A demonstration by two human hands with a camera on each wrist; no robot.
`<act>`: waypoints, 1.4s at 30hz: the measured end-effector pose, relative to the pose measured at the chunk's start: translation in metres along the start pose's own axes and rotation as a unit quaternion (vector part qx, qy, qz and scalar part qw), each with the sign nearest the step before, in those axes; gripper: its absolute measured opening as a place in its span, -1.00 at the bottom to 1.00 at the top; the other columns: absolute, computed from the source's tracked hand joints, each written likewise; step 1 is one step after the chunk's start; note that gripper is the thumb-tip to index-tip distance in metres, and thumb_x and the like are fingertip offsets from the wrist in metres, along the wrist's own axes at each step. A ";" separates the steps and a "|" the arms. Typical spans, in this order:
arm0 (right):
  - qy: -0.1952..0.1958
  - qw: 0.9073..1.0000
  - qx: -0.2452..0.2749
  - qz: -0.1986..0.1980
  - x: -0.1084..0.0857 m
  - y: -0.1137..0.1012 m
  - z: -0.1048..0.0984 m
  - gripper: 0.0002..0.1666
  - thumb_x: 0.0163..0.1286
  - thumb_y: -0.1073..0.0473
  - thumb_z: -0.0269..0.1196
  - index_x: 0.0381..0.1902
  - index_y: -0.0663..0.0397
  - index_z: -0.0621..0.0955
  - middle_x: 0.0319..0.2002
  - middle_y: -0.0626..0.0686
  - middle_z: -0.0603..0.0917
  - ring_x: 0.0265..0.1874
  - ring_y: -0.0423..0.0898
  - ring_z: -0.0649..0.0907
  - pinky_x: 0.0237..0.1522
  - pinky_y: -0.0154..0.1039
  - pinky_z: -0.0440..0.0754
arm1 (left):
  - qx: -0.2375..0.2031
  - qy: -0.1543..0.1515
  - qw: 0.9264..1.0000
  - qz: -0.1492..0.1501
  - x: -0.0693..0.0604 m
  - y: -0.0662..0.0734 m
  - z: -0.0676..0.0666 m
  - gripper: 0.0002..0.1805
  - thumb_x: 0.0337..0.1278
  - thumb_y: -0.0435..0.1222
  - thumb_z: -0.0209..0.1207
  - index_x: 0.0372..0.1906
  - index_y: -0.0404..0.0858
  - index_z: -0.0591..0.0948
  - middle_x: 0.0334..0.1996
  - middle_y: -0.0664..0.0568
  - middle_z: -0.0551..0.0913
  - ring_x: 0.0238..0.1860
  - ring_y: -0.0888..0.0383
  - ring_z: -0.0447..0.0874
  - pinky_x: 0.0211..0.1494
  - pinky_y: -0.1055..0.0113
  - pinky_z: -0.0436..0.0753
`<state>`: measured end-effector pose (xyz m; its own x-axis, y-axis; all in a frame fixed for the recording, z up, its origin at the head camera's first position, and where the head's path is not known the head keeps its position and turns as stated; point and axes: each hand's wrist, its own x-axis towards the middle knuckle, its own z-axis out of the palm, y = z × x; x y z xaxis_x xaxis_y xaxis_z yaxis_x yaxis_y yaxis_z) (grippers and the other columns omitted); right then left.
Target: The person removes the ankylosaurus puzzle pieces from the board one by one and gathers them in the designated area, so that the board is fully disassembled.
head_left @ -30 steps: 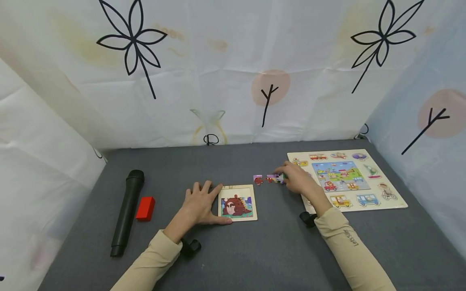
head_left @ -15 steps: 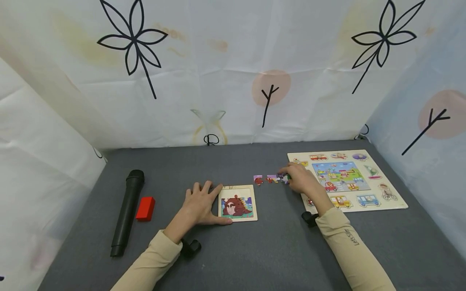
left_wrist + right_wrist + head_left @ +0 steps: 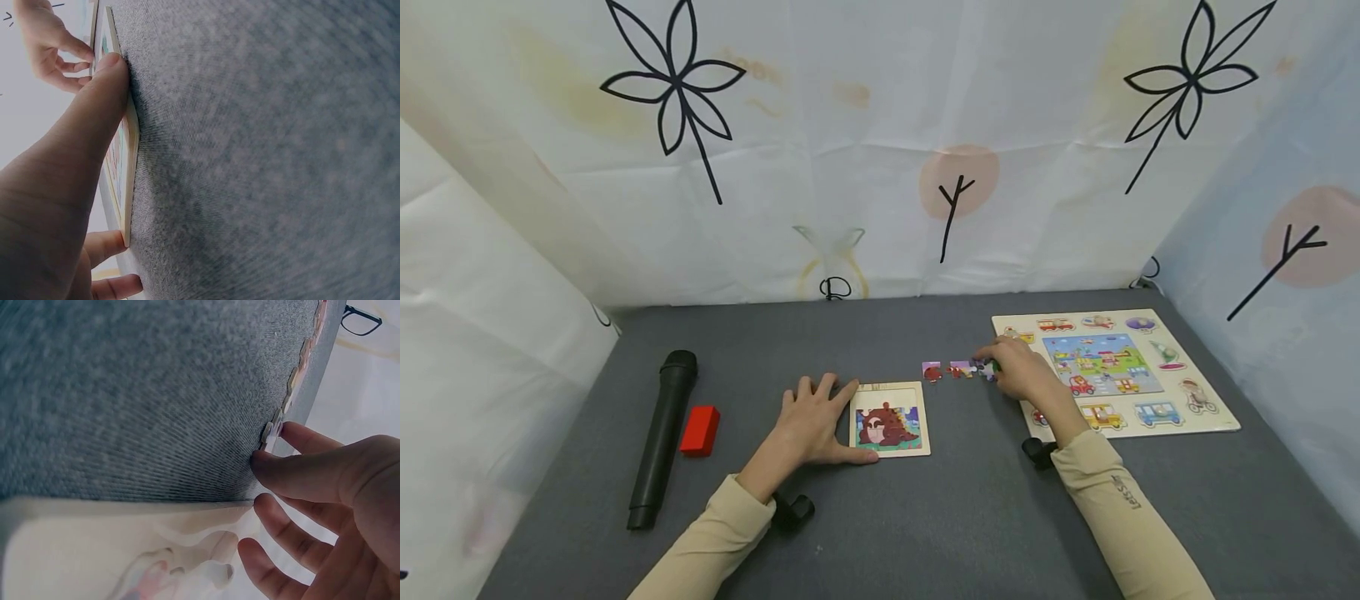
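**Wooden puzzle frame [image 3: 925, 425] under my left hand [image 3: 812, 425], puzzle piece [image 3: 987, 369] at my right hand [image 3: 1021, 369]**

Head view: frame flat on the grey table [image 3: 940, 525], between my hands. Lower part filled with a brown animal picture, upper strip pale wood. My left hand is spread wide at its left side, thumb on the near edge, index finger at the far left corner. My right hand is reached out past it, grip narrow, thumb and index finger at the piece. Red-brown piece [image 3: 932, 372] and mixed-colour piece [image 3: 959, 369] lie in a row just left of that one. Large picture board [image 3: 1213, 419] partly under my right forearm. Far left: black microphone [image 3: 662, 442], red block [image 3: 700, 431] beside it.

Left wrist view: my thumb lies along the frame's edge, a finger touches its corner, another is spread out beside it.

Right wrist view: my thumb and index finger pinch the end piece, low at the table surface. Other fingers are apart, near the board's edge; contact there, can't tell.
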<state>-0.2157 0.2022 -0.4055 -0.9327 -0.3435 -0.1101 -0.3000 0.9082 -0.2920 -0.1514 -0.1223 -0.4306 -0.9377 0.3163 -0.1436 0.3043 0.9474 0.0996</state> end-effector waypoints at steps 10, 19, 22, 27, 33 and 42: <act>0.015 1.000 0.010 -0.013 -0.004 -0.006 -0.002 -0.46 0.34 0.50 0.16 0.26 0.16 0.64 0.09 0.32 0.60 0.02 0.22 0.60 -0.15 0.03 0.56 | 0.001 -0.004 1.000 0.000 0.000 0.000 -0.001 0.25 -0.30 0.56 0.31 0.56 0.04 0.30 0.40 -0.11 0.36 0.26 -0.24 0.34 0.08 -0.12 0.45; 0.037 0.992 0.072 -0.093 -0.009 -0.028 0.000 -0.52 0.41 0.30 0.29 0.27 0.27 0.60 0.08 0.34 0.62 -0.05 0.22 0.62 -0.05 0.10 0.57 | -0.001 -0.006 1.000 -0.001 -0.001 0.001 -0.001 0.25 -0.30 0.55 0.32 0.56 0.03 0.30 0.40 -0.12 0.36 0.28 -0.26 0.34 0.11 -0.15 0.45; 0.033 0.990 0.084 -0.111 -0.011 -0.037 0.002 -0.49 0.41 0.29 0.30 0.29 0.28 0.58 0.08 0.34 0.62 -0.07 0.20 0.62 -0.06 0.07 0.56 | -0.002 -0.007 1.000 -0.002 -0.002 0.000 -0.001 0.25 -0.30 0.55 0.32 0.57 0.03 0.30 0.41 -0.12 0.35 0.29 -0.26 0.33 0.12 -0.15 0.45; 0.018 0.988 0.089 -0.126 -0.013 -0.052 0.005 -0.46 0.41 0.27 0.31 0.33 0.23 0.56 0.09 0.31 0.61 -0.10 0.16 0.60 -0.08 0.04 0.56 | -0.002 -0.004 1.000 -0.001 -0.001 0.001 -0.001 0.26 -0.30 0.56 0.31 0.57 0.02 0.30 0.40 -0.12 0.36 0.27 -0.26 0.34 0.10 -0.15 0.45; 0.016 0.985 0.094 -0.146 -0.012 -0.070 0.011 -0.46 0.42 0.25 0.32 0.33 0.23 0.56 0.09 0.29 0.62 0.01 0.19 0.64 0.02 0.10 0.61 | 0.000 -0.005 1.000 0.000 0.000 0.001 -0.002 0.25 -0.29 0.56 0.31 0.56 0.03 0.31 0.39 -0.12 0.36 0.26 -0.25 0.34 0.09 -0.14 0.45; 0.002 0.978 0.115 -0.172 -0.009 -0.098 0.020 -0.46 0.40 0.23 0.35 0.31 0.23 0.58 0.10 0.27 0.64 -0.02 0.18 0.66 0.01 0.09 0.62 | 0.008 -0.006 1.000 0.002 0.000 0.000 -0.001 0.25 -0.29 0.57 0.29 0.56 0.04 0.30 0.38 -0.11 0.37 0.21 -0.23 0.36 0.03 -0.10 0.45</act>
<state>-0.1742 0.1115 -0.3945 -0.7853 -0.6181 0.0350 -0.5434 0.6611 -0.5174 -0.1513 -0.1220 -0.4292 -0.9344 0.3210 -0.1546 0.3112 0.9466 0.0848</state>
